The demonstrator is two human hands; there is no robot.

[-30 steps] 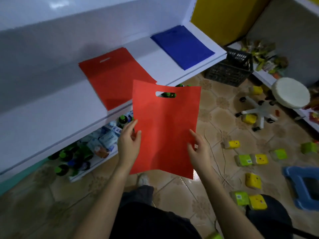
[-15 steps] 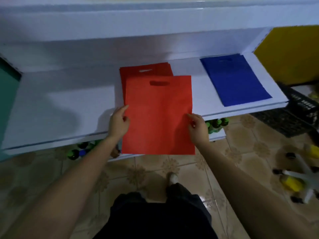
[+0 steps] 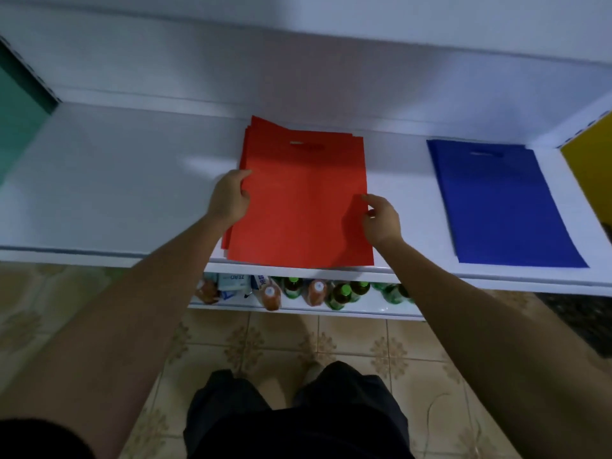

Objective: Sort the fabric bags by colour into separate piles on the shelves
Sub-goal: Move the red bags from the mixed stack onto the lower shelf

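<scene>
Bottles (image 3: 334,294) on the lower shelf, nearest. Left grip (image 3: 231,197) and right grip (image 3: 381,220) each pinch a side edge of the top red bag (image 3: 304,207), flat on the red pile (image 3: 256,125) on the shelf (image 3: 116,180). Blue pile (image 3: 496,207) lies apart. Two colours are piled; unsorted bags not visible.

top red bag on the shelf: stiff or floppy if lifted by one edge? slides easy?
Probably floppy: the top red bag is a thin flat sheet lying flush on the red pile, so one-edge lifting would likely make it droop. Likely very light for its size. May slide easily: bags beneath sit slightly fanned.
</scene>
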